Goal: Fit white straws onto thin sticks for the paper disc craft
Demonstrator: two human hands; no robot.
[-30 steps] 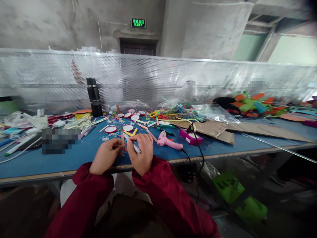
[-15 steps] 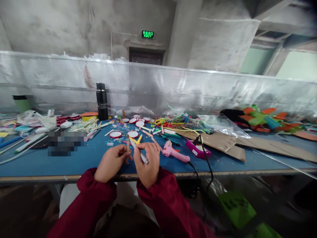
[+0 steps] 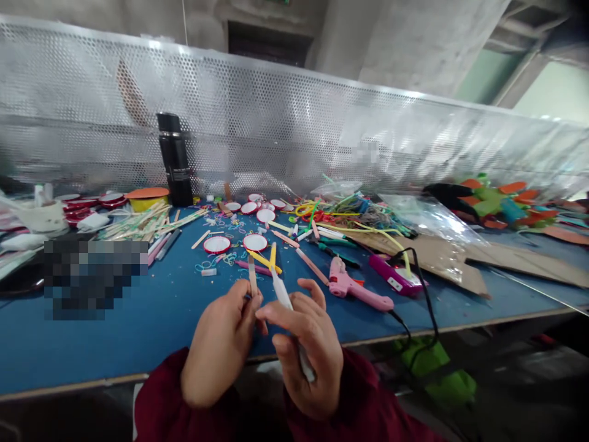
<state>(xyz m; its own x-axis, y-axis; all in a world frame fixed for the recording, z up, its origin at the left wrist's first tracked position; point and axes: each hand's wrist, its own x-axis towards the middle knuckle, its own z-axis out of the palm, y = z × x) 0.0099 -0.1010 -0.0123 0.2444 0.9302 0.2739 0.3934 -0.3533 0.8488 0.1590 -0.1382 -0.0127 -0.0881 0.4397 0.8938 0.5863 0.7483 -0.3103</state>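
Note:
My left hand (image 3: 223, 347) is closed, pinching a craft stick (image 3: 252, 276) that stands nearly upright above the table's front part. In my right hand (image 3: 310, 350) lies a pale grey-white marker pen (image 3: 281, 291), its tip pointing away from me and slightly right of the stick. The right thumb and fingers are bent around the pen's barrel. Just beyond both hands, yellow craft sticks (image 3: 273, 255) lie crossed beside a purple pen (image 3: 254, 267). Two round white discs with red rims (image 3: 217, 245) rest behind them.
A pink glue gun (image 3: 361, 293) and a purple box (image 3: 396, 273) with a black cord lie at right, with cardboard (image 3: 432, 264) behind. A black bottle (image 3: 176, 162) stands against the perforated metal screen (image 3: 257, 123). Loose sticks (image 3: 138, 222) and coloured cords (image 3: 363, 212) are scattered about.
The view has tilted down and come closer to the table. The pen's tip has shifted from close beside the stick to farther right, and the right-hand fingers have loosened and spread somewhat.

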